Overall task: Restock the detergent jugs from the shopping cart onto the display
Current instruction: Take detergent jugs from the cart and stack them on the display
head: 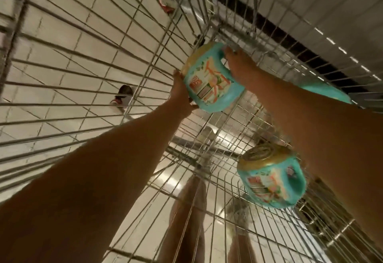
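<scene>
Teal detergent jug point(209, 82) low in wire cart point(124, 55), right grip point(236, 66) curled round its handle, left grip point(180, 92) clasping its side, 2nd jug point(271, 180) nearer, orange-and-white labels (print too blurred to read)

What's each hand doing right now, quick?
Left hand: holding the teal jug by its side.
Right hand: gripping the same jug by its handle.
</scene>
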Action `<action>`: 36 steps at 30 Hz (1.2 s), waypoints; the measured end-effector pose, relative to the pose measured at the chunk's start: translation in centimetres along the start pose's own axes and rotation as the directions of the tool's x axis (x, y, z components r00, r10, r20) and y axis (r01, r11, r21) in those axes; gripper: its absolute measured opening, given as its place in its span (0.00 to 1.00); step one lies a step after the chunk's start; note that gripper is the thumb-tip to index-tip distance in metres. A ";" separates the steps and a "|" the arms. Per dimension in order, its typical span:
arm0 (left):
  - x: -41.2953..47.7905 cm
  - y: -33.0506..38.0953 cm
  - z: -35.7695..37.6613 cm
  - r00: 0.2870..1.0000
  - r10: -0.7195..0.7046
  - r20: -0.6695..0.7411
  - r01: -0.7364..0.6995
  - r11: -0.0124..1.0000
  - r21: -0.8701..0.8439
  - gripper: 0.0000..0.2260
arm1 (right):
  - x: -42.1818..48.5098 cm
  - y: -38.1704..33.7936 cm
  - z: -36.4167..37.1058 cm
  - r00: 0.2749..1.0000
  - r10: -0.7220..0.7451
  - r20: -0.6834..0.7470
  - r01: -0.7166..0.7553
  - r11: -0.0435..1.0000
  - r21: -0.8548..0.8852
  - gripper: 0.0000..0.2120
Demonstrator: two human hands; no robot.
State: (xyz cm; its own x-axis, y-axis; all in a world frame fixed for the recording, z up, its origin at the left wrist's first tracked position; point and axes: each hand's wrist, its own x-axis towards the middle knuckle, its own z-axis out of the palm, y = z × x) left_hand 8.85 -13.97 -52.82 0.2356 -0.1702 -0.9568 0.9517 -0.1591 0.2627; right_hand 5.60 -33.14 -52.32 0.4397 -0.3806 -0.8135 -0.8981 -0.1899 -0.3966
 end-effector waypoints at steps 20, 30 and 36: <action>-28.9 2.7 4.9 0.985 0.035 0.170 -0.079 0.962 0.262 0.42 | -29.2 -0.9 -9.7 0.960 0.248 0.128 -0.269 0.704 0.657 0.31; -48.6 1.2 10.7 0.872 0.256 0.417 -0.446 0.766 0.464 0.41 | -54.0 0.6 -18.1 0.979 0.205 -0.018 -0.091 0.512 0.854 0.24; -57.9 -3.1 16.1 0.772 0.362 0.522 -0.602 0.681 0.417 0.38 | -64.3 5.5 -22.0 0.967 0.144 -0.210 0.130 0.430 0.893 0.28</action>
State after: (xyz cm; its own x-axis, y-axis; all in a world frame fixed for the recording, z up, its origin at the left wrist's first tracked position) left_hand -10.93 -19.24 3.78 0.4238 -0.6969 -0.5785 0.4240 -0.4117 0.8067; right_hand -27.50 -29.61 7.19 0.2962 -0.5853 -0.7548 -0.3325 0.6776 -0.6560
